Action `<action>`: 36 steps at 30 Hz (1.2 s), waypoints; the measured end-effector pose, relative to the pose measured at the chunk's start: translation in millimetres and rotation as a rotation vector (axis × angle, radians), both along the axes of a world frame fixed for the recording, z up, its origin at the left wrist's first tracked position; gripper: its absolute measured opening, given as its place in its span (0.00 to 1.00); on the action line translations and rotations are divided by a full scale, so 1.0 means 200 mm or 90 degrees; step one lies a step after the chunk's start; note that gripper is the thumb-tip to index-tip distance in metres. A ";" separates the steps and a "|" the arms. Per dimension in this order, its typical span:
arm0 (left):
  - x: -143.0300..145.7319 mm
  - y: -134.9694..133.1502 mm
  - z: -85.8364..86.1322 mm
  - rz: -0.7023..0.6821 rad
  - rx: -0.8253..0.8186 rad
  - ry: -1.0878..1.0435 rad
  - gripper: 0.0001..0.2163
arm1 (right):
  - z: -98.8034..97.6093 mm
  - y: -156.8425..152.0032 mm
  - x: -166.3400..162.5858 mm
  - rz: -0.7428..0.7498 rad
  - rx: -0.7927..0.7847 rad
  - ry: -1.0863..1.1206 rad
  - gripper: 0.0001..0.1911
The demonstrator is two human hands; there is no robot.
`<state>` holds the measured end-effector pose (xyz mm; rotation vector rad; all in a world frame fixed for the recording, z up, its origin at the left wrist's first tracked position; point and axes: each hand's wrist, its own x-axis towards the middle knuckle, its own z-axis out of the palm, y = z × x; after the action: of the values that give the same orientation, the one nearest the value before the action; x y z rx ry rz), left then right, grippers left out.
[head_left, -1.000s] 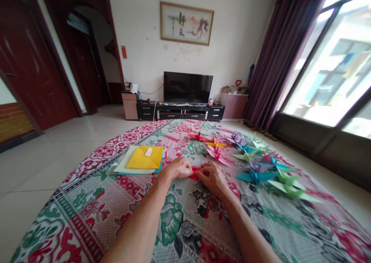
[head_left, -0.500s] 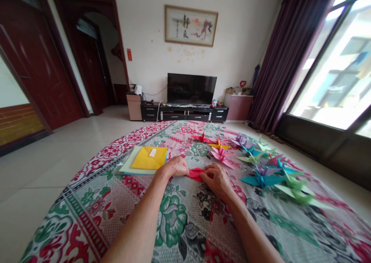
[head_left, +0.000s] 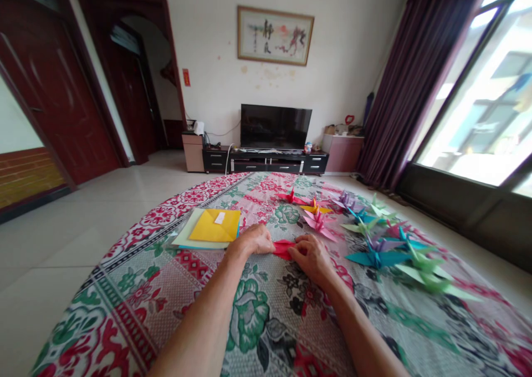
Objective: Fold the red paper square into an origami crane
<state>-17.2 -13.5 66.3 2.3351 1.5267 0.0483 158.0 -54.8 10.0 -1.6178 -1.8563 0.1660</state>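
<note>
A small folded red paper (head_left: 284,249) lies on the flowered tablecloth (head_left: 249,321) between my hands. My left hand (head_left: 254,240) is curled with its fingertips pressing the paper's left end. My right hand (head_left: 311,256) pinches the paper's right end, fingers bent. A stack of square papers (head_left: 210,227), yellow on top with a small white slip, sits just left of my left hand. Several finished paper cranes (head_left: 376,252) in pink, yellow, purple, teal and green stand to the right of my right hand.
The cloth covers a round table whose edge curves along the left (head_left: 120,238). Beyond it are tiled floor, a TV (head_left: 275,126) on a low black cabinet, dark red doors at left and a curtained window at right.
My hands shifted a little on the red paper; more of it showed between them half a second ago, and the fingers have closed in again. The camera tilted slightly.
</note>
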 end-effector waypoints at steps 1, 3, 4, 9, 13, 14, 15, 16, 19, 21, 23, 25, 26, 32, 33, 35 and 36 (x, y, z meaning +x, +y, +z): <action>0.00 -0.01 0.01 0.001 0.001 0.005 0.12 | 0.00 0.00 0.00 -0.001 -0.001 0.000 0.13; 0.01 -0.02 0.02 0.006 0.002 0.017 0.12 | 0.00 0.00 0.00 -0.002 -0.003 -0.002 0.13; 0.02 -0.02 0.02 0.009 0.003 0.022 0.12 | -0.01 0.00 0.00 -0.002 -0.003 -0.003 0.13; 0.03 -0.02 0.03 0.007 0.010 0.026 0.12 | -0.02 0.01 0.00 -0.007 -0.003 -0.006 0.13; 0.03 -0.02 0.02 0.001 0.016 0.024 0.12 | -0.02 0.02 0.00 -0.008 -0.009 -0.008 0.12; 0.03 -0.02 0.02 0.002 0.017 0.024 0.11 | -0.02 0.02 0.00 -0.008 -0.008 -0.009 0.12; 0.03 -0.02 0.02 0.004 0.017 0.025 0.11 | -0.02 0.02 0.00 -0.009 -0.007 -0.009 0.12; 0.03 -0.02 0.02 0.006 0.018 0.026 0.11 | -0.02 0.02 0.00 -0.010 -0.004 -0.009 0.12; 0.03 -0.02 0.01 0.010 0.024 0.025 0.11 | -0.02 0.02 0.00 -0.014 0.002 -0.008 0.12; 0.03 -0.01 0.00 0.011 0.031 0.021 0.11 | -0.02 0.02 0.00 -0.015 0.000 -0.009 0.12; 0.03 -0.01 -0.01 0.010 0.035 0.017 0.11 | -0.02 0.02 -0.01 -0.018 -0.002 -0.011 0.12; 0.03 -0.01 -0.02 0.005 0.040 0.015 0.11 | -0.02 0.02 -0.01 -0.025 -0.005 -0.012 0.11; 0.03 -0.01 -0.02 0.003 0.042 0.015 0.11 | -0.02 0.02 -0.01 -0.028 -0.005 -0.011 0.11; 0.03 -0.01 -0.01 -0.009 0.034 0.023 0.11 | -0.02 0.02 -0.01 -0.028 -0.005 -0.011 0.12; 0.03 -0.01 -0.01 -0.012 0.032 0.023 0.11 | -0.02 0.02 -0.01 -0.028 -0.006 -0.011 0.12; 0.03 0.00 -0.01 -0.012 0.028 0.023 0.10 | -0.02 0.02 -0.01 -0.026 -0.007 -0.010 0.12; 0.03 0.00 -0.02 -0.011 0.027 0.025 0.10 | -0.01 0.02 -0.01 -0.024 -0.008 -0.010 0.12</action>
<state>-11.6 -13.3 62.8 2.3956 1.5390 0.0320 156.3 -51.6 7.1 -1.6662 -1.8377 0.1496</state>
